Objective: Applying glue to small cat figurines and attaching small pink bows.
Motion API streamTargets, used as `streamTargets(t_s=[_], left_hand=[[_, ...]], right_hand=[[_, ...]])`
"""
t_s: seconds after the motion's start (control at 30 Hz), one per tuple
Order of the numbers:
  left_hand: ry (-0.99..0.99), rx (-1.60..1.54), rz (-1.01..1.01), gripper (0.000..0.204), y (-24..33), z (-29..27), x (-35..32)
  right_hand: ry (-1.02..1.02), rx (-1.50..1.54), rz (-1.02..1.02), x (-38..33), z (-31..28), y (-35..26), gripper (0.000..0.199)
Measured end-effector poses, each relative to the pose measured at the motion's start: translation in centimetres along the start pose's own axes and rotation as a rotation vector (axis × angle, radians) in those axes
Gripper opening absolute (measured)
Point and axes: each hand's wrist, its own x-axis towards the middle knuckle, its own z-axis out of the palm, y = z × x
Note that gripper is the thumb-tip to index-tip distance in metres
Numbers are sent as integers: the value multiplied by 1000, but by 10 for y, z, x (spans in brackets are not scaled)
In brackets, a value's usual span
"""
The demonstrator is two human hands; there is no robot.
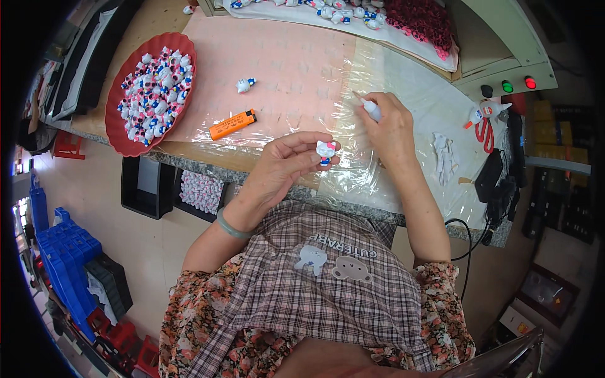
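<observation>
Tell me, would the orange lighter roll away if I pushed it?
Probably not. The orange lighter lies flat on its side and looks flat-sided, so it would likely slide rather than roll. The clear plastic sheet under it looks smooth, so it might slip easily. It seems small and probably light.

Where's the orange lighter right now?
In the head view, the lighter lies on the plastic sheet, left of centre, between the red tray of figurines and the left hand.
</observation>
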Motion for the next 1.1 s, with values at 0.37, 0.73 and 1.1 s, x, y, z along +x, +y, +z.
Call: streamTargets(t_s=[0.37,0.73,1.1], left_hand=[[20,7,31,32,1,-2,-3],[55,164,98,33,-5,10,1],[45,349,70,32,-8,16,-2]], right_hand=[[-308,738,496,-14,-26,-12,6],[-358,1269,440,-56,-26,-25,7],[-299,1092,469,-61,-24,-32,15]])
